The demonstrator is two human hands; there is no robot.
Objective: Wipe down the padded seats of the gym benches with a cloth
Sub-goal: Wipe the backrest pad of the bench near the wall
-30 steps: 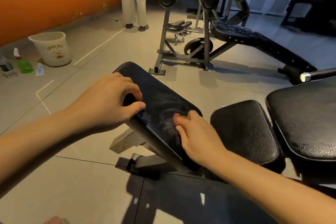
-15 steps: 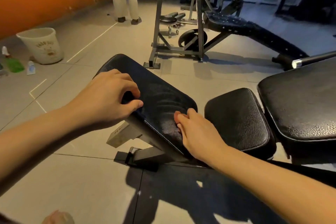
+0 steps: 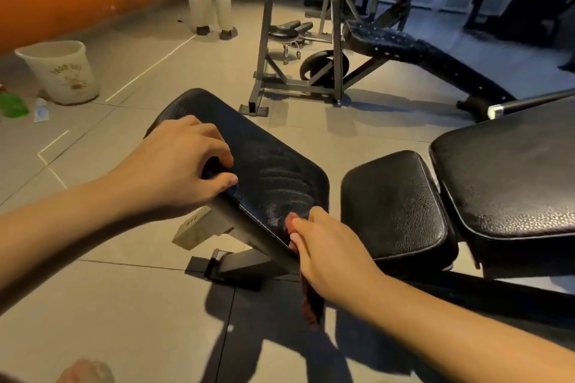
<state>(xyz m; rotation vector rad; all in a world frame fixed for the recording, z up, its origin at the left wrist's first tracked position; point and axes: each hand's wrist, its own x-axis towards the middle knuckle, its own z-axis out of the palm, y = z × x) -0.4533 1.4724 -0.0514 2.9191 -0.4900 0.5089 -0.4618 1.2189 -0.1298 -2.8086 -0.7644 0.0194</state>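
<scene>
Limp dark-red cloth [image 3: 309, 308] hangs from the right hand [image 3: 329, 253], grip pinched on it at the lower edge of the tilted black padded vinyl seat [image 3: 273, 162] — light, floppy, best bunched. Left hand [image 3: 174, 171] grip clamps the seat's side — firm, probably slick.

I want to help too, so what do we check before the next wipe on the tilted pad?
1. Cloth in hand: ok, the right hand holds the cloth at the pad's lower corner.
2. Pad steadied: ok, the left hand grips the tilted pad by its side edge.
3. Whole pad wiped: cannot tell, streaks show only mid-pad.
4. Cloth flat on pad: not ok, most hangs down.
5. Neighbouring small seat pad wiped: cannot tell.
</scene>
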